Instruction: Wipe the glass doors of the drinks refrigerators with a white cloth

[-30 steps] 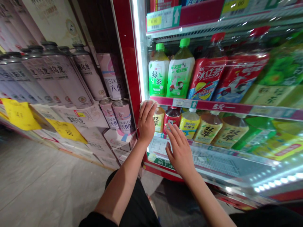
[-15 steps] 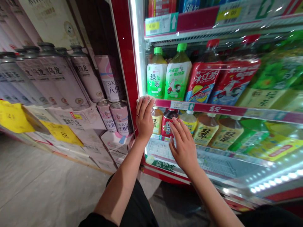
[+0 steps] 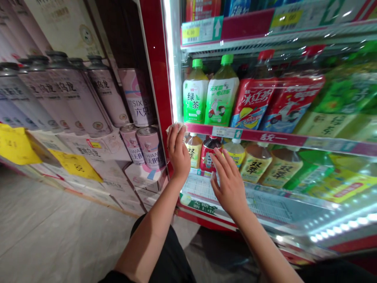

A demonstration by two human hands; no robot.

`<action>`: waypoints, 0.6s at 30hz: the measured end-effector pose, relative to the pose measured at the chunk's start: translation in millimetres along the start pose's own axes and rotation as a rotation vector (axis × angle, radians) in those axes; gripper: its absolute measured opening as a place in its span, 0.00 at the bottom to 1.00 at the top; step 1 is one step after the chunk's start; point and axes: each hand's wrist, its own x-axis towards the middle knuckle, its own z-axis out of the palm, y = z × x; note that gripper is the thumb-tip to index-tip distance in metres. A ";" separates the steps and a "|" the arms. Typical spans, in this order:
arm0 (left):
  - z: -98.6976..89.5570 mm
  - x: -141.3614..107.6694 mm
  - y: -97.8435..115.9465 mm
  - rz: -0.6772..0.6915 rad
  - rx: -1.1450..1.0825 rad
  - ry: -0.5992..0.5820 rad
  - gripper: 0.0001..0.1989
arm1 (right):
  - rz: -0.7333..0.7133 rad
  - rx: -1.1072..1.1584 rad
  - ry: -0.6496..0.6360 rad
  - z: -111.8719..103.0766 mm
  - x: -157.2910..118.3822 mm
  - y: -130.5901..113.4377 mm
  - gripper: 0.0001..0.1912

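Observation:
My left hand (image 3: 178, 151) is pressed over a crumpled white cloth (image 3: 182, 127), whose edges show around the fingertips. It lies at the left edge of a lit drinks fridge, by the red frame (image 3: 160, 74). My right hand (image 3: 228, 179) has its fingers stretched out, flat against or just before the glass door, holding nothing. Behind its fingertips is a dark bottle with a red label (image 3: 207, 155). Green tea bottles (image 3: 194, 98) stand on the shelf above the left hand.
Red-labelled iced tea bottles (image 3: 253, 98) fill the shelf to the right. Left of the fridge, pink cans (image 3: 149, 145) and tall pink bottles (image 3: 73, 94) stand on stacked cartons. Yellow price signs (image 3: 75, 165) hang in front. Grey floor (image 3: 59, 232) lies below.
My left hand has slid slightly left and down with the cloth, toward the red frame. My right hand stays nearly in place.

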 end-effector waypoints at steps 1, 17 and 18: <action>-1.4 -1.7 2.3 -0.014 -0.005 0.010 0.31 | 0.007 0.021 -0.007 -1.3 0.8 -0.9 0.44; -27.8 -14.4 47.1 0.035 -0.209 0.028 0.24 | 0.288 0.919 -0.009 21.4 62.8 -18.2 0.22; -29.4 -11.9 45.5 0.066 -0.202 0.049 0.23 | 0.296 0.958 -0.025 22.4 64.4 -18.0 0.22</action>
